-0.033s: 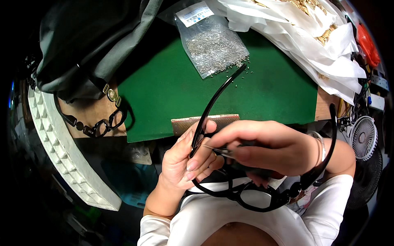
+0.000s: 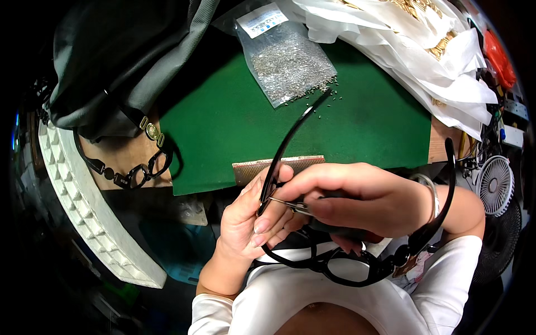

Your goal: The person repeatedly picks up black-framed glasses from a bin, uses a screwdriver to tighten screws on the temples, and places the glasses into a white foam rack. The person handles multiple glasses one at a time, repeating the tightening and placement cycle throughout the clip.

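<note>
A glossy black eyeglass frame (image 2: pixel 358 284) hangs below my hands, its lens openings toward my body and both temples spread upward. My left hand (image 2: pixel 240 223) is closed round one temple near its hinge, with the temple's far end reaching over the green mat. My right hand (image 2: pixel 368 195) grips a screwdriver (image 2: pixel 298 207), of which a silver collar and thin metal tip show. The tip meets the temple beside my left fingers; the exact spot it touches is too small to make out. Most of the tool's dark body is behind my right hand.
A clear bag (image 2: pixel 290 67) of tiny metal screws lies on the green mat (image 2: pixel 223 128), some spilled out. At left are a second black frame (image 2: pixel 137 174) and a dark bag (image 2: pixel 111 72). White wrapping (image 2: pixel 391 61) with gold-coloured parts lies right, near a small fan (image 2: pixel 495 184).
The screwdriver's tip has shifted slightly left, up against the temple, and the right hand has moved a little with it. The temple's far end has tipped slightly left.
</note>
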Available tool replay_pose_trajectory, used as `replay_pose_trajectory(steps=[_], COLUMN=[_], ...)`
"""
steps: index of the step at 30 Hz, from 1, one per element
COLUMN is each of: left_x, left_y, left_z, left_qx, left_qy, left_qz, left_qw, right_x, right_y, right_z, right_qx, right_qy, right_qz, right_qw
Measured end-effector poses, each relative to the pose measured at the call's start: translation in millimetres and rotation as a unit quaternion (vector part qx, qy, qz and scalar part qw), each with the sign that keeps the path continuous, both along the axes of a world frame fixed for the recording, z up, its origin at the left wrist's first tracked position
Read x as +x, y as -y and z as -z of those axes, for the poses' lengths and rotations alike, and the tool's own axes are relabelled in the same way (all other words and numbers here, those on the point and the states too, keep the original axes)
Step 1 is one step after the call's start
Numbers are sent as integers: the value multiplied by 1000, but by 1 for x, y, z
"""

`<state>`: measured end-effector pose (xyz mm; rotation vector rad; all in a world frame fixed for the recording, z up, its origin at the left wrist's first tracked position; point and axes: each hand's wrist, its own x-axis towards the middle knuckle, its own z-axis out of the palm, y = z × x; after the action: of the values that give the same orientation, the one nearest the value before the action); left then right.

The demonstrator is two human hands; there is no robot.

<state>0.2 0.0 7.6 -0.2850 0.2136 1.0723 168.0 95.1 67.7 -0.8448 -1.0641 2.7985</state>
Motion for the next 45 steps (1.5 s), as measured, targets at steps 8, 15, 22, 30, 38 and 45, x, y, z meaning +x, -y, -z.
replay_pose_trajectory(steps=[8, 15, 22, 30, 38, 45], left_x=[5, 0, 5, 6, 2, 4], left_y=[1, 3, 4, 1, -10, 9], left_z=[-3, 4, 1, -3, -10, 3], left_qx=[-26, -9, -56, -22, 43, 127], left_qy=[-32, -48, -44, -91, -201, -152], left_qz=[-9, 26, 7, 22, 20, -79], left_qw=[999, 999, 997, 995, 978, 977], right_x=[-1, -5, -1, 12, 33, 29], right_y=[-3, 2, 5, 0, -1, 5], right_z=[3, 0, 8, 13, 43, 53], right_qx=[-23, -142, -105, 22, 671, 730], right_qy=[61, 61, 75, 62, 297, 310], right_qz=[-47, 7, -8, -45, -2, -26], right_qw=[997, 988, 992, 997, 679, 608])
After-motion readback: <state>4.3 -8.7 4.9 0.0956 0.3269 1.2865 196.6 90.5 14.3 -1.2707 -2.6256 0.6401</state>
